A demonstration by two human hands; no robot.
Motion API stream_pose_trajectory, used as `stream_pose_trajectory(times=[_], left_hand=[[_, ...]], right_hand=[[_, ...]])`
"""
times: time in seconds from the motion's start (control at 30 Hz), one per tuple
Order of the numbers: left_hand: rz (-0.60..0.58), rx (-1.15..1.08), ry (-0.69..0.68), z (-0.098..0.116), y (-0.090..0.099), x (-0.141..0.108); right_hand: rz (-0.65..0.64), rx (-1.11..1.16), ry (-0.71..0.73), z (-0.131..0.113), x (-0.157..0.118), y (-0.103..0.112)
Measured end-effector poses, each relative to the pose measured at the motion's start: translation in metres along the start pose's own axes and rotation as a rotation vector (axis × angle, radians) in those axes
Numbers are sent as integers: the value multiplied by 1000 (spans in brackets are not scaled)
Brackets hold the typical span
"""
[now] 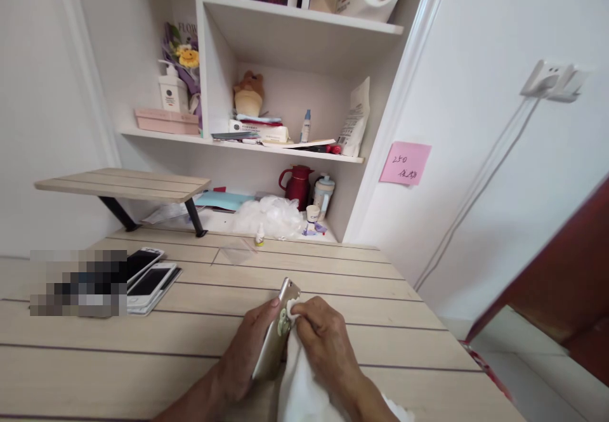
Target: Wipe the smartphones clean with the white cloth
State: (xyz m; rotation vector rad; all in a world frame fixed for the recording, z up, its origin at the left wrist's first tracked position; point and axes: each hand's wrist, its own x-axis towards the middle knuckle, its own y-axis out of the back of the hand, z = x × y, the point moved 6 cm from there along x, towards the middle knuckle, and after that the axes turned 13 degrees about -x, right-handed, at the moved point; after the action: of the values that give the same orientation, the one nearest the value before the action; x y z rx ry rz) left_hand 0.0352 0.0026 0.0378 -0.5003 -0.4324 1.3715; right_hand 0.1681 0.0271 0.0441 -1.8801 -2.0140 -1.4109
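Note:
My left hand is closed around the edge of a gold smartphone, which stands tilted above the wooden table. On the phone's back is a pale green round attachment, partly covered. My right hand pinches a white cloth, and a bunched tip of it presses against the phone's back beside that attachment. The rest of the cloth hangs below my right hand to the table.
Several phones lie stacked at the left, partly blurred out. A small bottle and a clear film lie toward the back. A raised wooden stand rises at the back left. Behind are shelves with a red jug and a plastic bag.

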Motion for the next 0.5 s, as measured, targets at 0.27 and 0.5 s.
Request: stream_pose_trajectory(times=[0.27,0.5], left_hand=[[-61,23,1,7,-12,-4],[-21,18,-47,9,-4,-1]], right_hand=[[182,18,-195,19,1,10],[23,68,162,-21,-4,1]])
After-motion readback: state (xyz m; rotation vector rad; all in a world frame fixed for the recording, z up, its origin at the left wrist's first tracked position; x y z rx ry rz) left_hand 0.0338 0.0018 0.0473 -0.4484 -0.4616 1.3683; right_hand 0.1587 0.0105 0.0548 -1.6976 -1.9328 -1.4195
